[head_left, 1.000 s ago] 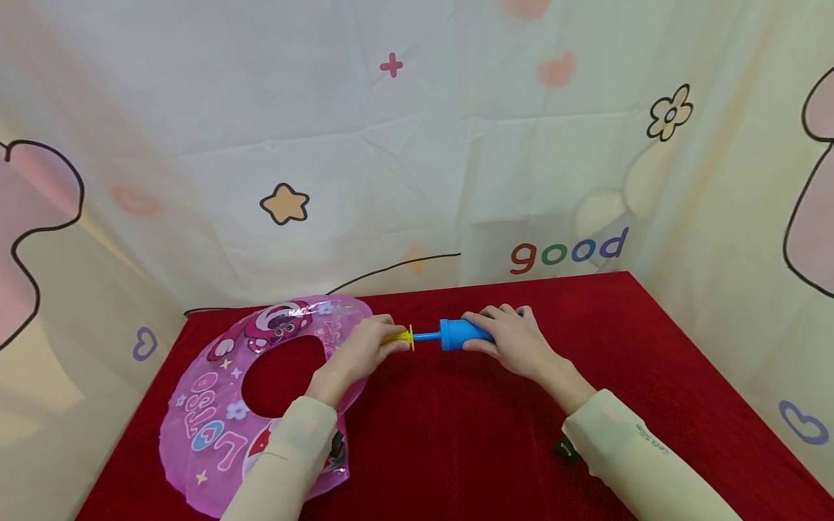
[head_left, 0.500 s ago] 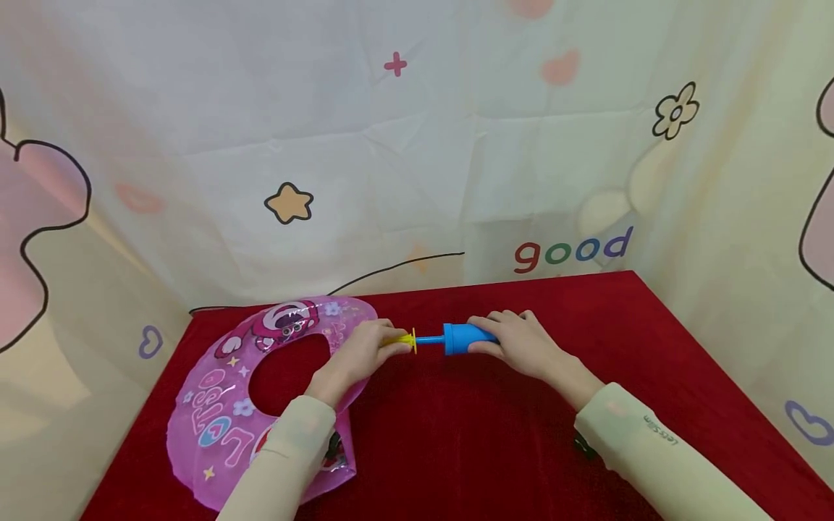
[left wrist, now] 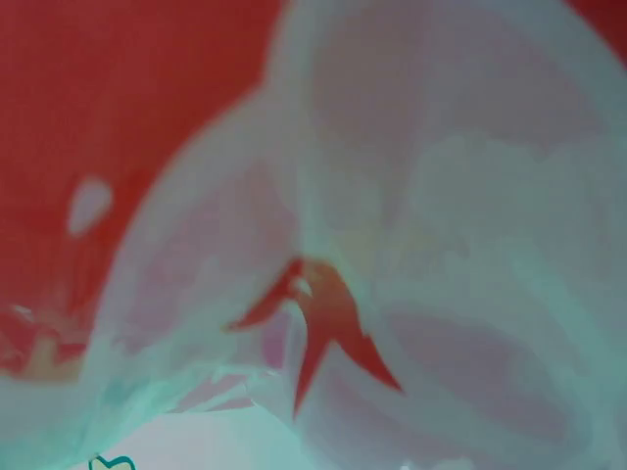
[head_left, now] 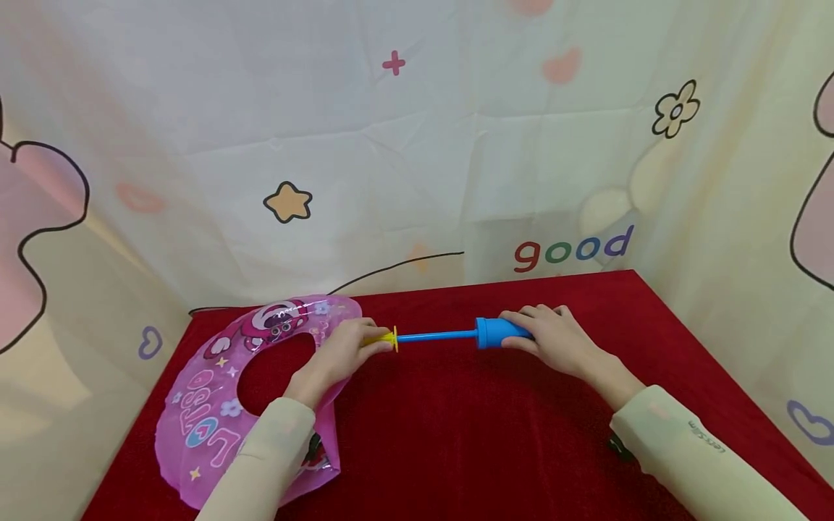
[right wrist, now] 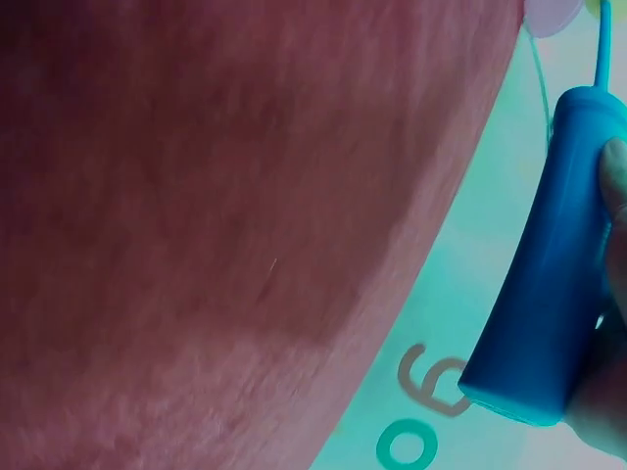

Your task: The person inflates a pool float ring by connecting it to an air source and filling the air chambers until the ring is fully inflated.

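Observation:
In the head view a hand air pump stretches level between both hands. Its yellow end is pinched by my left hand, thumb along the near side. A long stretch of thin blue rod shows between the yellow end and the blue barrel. My right hand grips that barrel, and in the right wrist view the thumb lies on its side. A pink, cartoon-printed swim ring lies flat under the left forearm; the left wrist view is filled by its blurred translucent vinyl.
A red cloth covers the table. Pale printed curtains stand close behind it and at both sides. A small dark object sits partly hidden by the right sleeve.
The right hand has moved right with the barrel and the left hand slightly left with the yellow end, so much more blue rod now shows. The ring has shifted slightly left in view.

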A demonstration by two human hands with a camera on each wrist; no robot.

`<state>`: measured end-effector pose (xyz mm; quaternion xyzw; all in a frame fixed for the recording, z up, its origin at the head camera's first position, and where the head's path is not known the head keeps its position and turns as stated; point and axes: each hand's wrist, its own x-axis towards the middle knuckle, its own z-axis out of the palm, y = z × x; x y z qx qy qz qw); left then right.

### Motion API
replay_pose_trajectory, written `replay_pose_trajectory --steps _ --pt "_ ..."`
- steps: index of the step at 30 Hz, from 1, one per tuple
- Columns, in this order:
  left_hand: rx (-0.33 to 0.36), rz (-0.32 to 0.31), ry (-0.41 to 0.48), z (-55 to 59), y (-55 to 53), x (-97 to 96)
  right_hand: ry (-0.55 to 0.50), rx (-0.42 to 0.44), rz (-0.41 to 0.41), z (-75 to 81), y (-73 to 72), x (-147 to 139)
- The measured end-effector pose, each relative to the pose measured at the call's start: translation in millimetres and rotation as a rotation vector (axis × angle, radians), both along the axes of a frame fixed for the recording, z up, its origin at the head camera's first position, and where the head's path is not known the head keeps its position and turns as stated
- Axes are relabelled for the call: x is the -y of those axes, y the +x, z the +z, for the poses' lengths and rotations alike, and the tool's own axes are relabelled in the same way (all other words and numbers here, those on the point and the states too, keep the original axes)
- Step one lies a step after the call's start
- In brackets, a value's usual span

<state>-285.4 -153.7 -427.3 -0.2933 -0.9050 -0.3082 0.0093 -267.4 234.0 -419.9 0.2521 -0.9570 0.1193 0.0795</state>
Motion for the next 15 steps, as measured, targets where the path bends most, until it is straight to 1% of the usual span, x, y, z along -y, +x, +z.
replay_pose_trajectory --steps 6,12,15 --pt "-0.111 -0.074 -0.028 0.0 -1.1 -9.9 0.008 -0.047 0.016 0.2 1.8 20.4" --pt "-0.165 -0.082 -0.021 -4.7 -1.0 -23.3 0.020 -0.075 0.015 2.3 2.6 44.2" --pt "-0.187 -0.082 -0.019 -5.6 -1.1 -30.1 0.018 -0.069 0.017 4.2 3.7 54.2"
